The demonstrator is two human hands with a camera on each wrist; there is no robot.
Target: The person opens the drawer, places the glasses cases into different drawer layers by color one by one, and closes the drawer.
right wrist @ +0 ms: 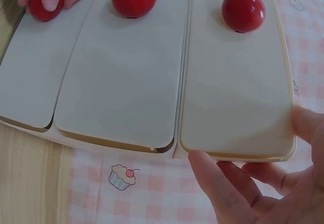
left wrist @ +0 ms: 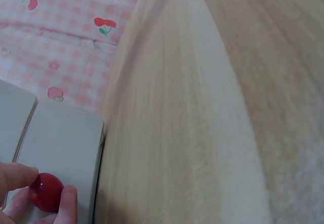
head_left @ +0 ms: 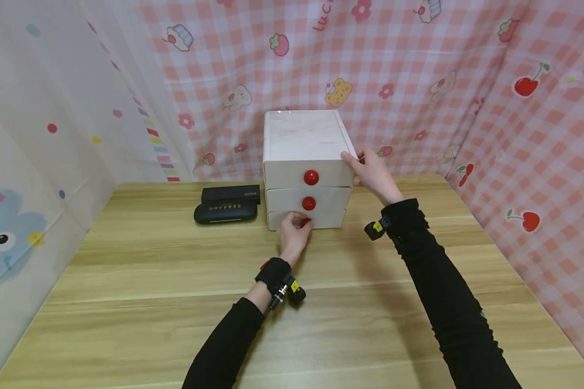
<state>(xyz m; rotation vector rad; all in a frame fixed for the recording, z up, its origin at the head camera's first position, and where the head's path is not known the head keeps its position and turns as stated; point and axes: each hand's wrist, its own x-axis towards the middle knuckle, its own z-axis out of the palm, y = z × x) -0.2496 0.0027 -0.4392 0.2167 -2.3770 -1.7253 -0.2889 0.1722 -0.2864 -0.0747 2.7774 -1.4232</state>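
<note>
Around the centre of the head view, we see the white cabinet (head_left: 302, 135), with its lowest red knob (left wrist: 46, 192) at the bottom of the front. We notice that the left hand (head_left: 292, 236) pinches this knob narrowly, while the right hand (head_left: 376, 175) holds the cabinet's upper right corner in a wider grip. For good work here, we judge that any force on the bottom drawer (head_left: 328, 219) should be straight and level, with the right hand steadying, so that the cabinet does not turn.
</note>
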